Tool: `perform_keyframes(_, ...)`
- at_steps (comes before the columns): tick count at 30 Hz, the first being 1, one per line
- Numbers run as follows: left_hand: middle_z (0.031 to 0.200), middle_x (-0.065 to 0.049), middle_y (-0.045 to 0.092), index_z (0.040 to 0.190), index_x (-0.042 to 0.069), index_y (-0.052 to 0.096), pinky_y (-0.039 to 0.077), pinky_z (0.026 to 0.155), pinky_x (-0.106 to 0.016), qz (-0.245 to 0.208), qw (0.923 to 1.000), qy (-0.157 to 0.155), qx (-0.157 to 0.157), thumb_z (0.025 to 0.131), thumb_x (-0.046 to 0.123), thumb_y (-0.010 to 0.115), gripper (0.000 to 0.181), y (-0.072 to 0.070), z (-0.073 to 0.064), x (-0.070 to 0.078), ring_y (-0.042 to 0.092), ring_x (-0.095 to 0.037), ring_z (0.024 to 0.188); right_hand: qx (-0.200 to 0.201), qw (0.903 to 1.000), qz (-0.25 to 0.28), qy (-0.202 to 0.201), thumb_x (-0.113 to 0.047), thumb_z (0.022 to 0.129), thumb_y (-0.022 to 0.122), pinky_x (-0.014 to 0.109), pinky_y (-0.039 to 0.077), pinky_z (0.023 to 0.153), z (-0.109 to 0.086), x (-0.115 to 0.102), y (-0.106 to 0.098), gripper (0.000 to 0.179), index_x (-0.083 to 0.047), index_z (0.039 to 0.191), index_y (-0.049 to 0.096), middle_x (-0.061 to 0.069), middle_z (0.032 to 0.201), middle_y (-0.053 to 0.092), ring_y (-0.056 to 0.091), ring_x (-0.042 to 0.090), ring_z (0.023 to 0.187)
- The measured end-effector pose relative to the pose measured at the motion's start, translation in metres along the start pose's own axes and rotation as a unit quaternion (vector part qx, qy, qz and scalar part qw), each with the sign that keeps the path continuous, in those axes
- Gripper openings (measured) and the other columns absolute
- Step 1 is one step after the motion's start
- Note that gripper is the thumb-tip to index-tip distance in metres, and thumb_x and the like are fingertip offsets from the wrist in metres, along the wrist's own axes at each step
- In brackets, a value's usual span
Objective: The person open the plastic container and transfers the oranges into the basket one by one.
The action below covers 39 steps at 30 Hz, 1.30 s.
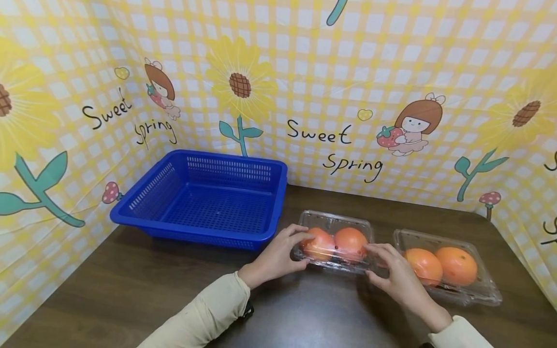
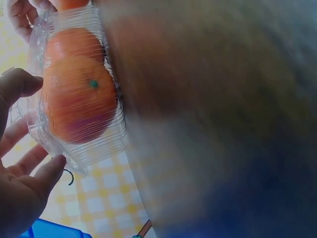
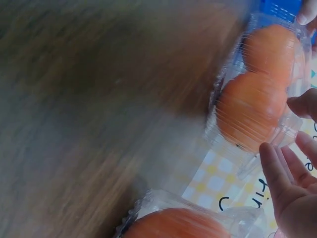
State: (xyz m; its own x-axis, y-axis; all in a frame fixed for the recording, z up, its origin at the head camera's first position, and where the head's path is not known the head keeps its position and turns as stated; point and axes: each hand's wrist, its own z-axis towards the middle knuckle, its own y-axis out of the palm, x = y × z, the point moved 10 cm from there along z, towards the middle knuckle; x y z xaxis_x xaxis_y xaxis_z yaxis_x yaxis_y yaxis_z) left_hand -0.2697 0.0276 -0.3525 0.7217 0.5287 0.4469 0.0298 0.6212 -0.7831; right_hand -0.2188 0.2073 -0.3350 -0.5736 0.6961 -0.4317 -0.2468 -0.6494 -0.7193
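Both hands are at a clear plastic clamshell box [image 1: 337,220] with two oranges [image 1: 350,244] in it, just right of the blue basket. At the box's left end, my left hand [image 1: 278,253] grips with fingertips over the lid and the thumb low at the front corner. My right hand [image 1: 398,278] holds the opposite end, fingers on the upper edge and thumb below. Both wrist views show the oranges [image 2: 81,99] through the ribbed plastic, with fingertips [image 3: 270,153] right at the box's edge. The lid is down over the fruit.
A second clear box [image 1: 487,290] with two oranges [image 1: 456,266] lies close to the right hand. The blue plastic basket [image 1: 217,234] stands at the back left, its inside bare. A checked cloth [image 1: 313,87] hangs behind and beside the dark wooden table [image 1: 278,309].
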Motion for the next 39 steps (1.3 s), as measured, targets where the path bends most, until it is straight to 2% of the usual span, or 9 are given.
perform_keyframes(7,0.113,-0.005,0.054,0.110,0.014,0.061,0.040,0.085,-0.032,0.030,0.9994,0.000,0.019,0.066,0.022,0.074,0.046,-0.004,0.002,0.003,0.048,-0.021,0.101,-0.012,0.9999,-0.009,0.003,0.010,0.059,0.073,0.028,0.051,0.065,0.000,0.001,0.001,0.053,0.002,0.109,0.058,0.009,0.100,0.055,0.058,0.024,0.086)
perform_keyframes(12,0.113,-0.004,0.054,0.110,0.016,0.062,0.038,0.087,-0.034,0.036,0.9992,-0.013,0.007,0.066,0.024,0.074,0.047,-0.002,0.002,0.001,0.045,-0.023,0.103,-0.011,0.9999,0.005,0.011,0.011,0.058,0.072,0.029,0.051,0.065,0.001,0.002,0.001,0.052,0.004,0.108,0.058,0.010,0.099,0.055,0.058,0.026,0.086)
perform_keyframes(21,0.114,0.000,0.052,0.113,0.017,0.060,0.040,0.088,-0.032,-0.005,0.9989,-0.037,-0.028,0.068,0.025,0.074,0.048,0.001,0.004,-0.006,0.045,-0.018,0.107,-0.016,0.9983,0.041,0.038,0.013,0.059,0.071,0.028,0.051,0.065,-0.001,0.008,0.002,0.051,0.002,0.107,0.059,0.009,0.098,0.055,0.058,0.027,0.086)
perform_keyframes(34,0.110,-0.001,0.052,0.111,0.015,0.061,0.043,0.083,-0.026,-0.036,0.9990,-0.021,-0.012,0.067,0.021,0.074,0.046,-0.002,0.001,-0.006,0.048,-0.014,0.102,-0.028,0.9986,0.033,0.030,0.008,0.060,0.073,0.023,0.051,0.062,0.003,0.008,0.003,0.047,0.000,0.104,0.061,0.008,0.097,0.057,0.059,0.024,0.081)
perform_keyframes(39,0.109,-0.001,0.052,0.111,0.015,0.061,0.044,0.080,-0.022,-0.056,0.9982,-0.018,-0.013,0.066,0.018,0.073,0.047,0.000,0.003,-0.008,0.050,-0.012,0.098,-0.033,0.9992,-0.008,0.022,0.001,0.060,0.075,0.020,0.050,0.060,0.004,0.011,0.001,0.047,0.000,0.105,0.061,0.008,0.096,0.058,0.061,0.019,0.075)
